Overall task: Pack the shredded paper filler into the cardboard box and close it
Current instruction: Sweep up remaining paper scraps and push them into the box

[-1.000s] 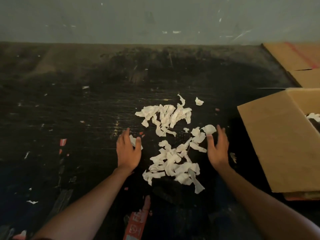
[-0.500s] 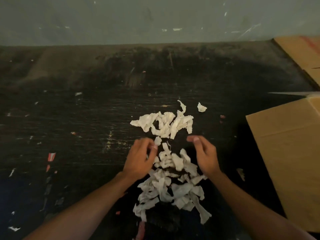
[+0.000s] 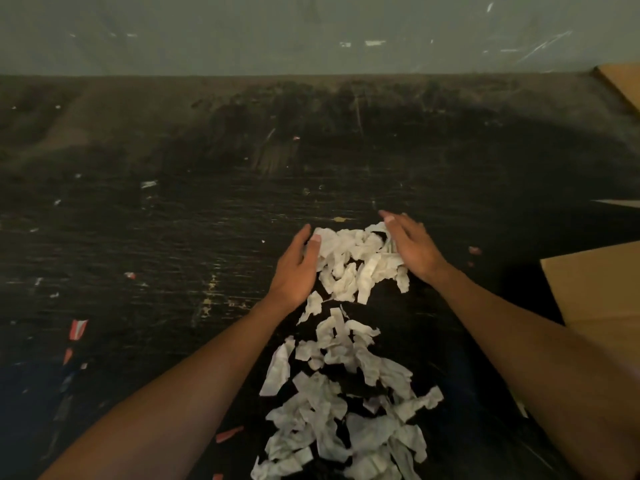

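Both hands have reached forward, fingers [image 3: 393, 220] flanking shredded paper [image 3: 353, 261].

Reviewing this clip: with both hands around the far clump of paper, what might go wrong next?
1. The left hand and right hand bracket only the far clump; the near pile may be left behind.
2. The shreds are loose, so pieces may drop on the way to the box at the right edge.
3. Small scraps on the dark table are easily missed.
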Demonstrator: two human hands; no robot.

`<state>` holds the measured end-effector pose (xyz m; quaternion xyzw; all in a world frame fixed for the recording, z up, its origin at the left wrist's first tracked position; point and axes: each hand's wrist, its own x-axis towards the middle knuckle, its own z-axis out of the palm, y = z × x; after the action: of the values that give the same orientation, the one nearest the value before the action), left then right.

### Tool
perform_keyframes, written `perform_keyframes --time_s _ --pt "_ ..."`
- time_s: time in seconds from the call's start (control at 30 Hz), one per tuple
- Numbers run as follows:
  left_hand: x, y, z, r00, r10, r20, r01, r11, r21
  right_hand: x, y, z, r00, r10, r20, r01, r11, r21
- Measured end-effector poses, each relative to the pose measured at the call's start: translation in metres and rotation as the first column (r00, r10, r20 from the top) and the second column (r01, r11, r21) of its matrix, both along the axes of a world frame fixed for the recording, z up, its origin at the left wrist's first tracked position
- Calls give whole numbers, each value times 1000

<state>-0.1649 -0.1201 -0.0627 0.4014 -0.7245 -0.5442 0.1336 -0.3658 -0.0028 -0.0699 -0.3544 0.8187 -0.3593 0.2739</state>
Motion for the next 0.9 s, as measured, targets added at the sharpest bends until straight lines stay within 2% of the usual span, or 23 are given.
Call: perform_keyframes --time_s 0.1,0.17,0.23,0.33,0.4,0.47,0.53,0.57,0.63,0.7,0.8,0.9 --pt "-3 18 4 998 43 -54 -39 997 70 47 3 6 965 61 255 -34 994 -106" --pt "3 32 14 995 63 -78 -52 989 140 79 15 16 940 70 334 -6 982 -188" --pt "20 48 29 998 22 -66 -14 993 115 108 33 30 915 90 393 20 964 -266" --pt "64 73 43 983 -98 -157 105 994 36 143 71 45 901 200 385 -36 919 -392" --pt "102 84 45 962 -198 -187 186 979 -80 164 99 52 922 278 268 -154 901 -404" --pt "141 89 42 934 -334 -124 293 918 -268 179 126 55 933 353 72 -309 885 -348" --pt "175 93 38 879 -468 90 456 771 -445 189 151 53 882 447 -147 -470 855 -218" --pt "191 96 35 830 -506 235 551 680 -483 192 162 51 827 497 -262 -535 840 -95" --pt "216 103 25 702 -512 495 711 543 -447 193 178 42 705 606 -369 -567 794 220" --pt "232 114 14 594 -504 627 800 452 -394 195 186 33 605 693 -393 -548 720 427" --pt "237 125 -2 531 -504 681 840 417 -346 197 181 21 493 753 -434 -526 656 540" --pt "222 129 -12 566 -459 685 816 429 -387 194 162 14 468 753 -463 -501 658 563"
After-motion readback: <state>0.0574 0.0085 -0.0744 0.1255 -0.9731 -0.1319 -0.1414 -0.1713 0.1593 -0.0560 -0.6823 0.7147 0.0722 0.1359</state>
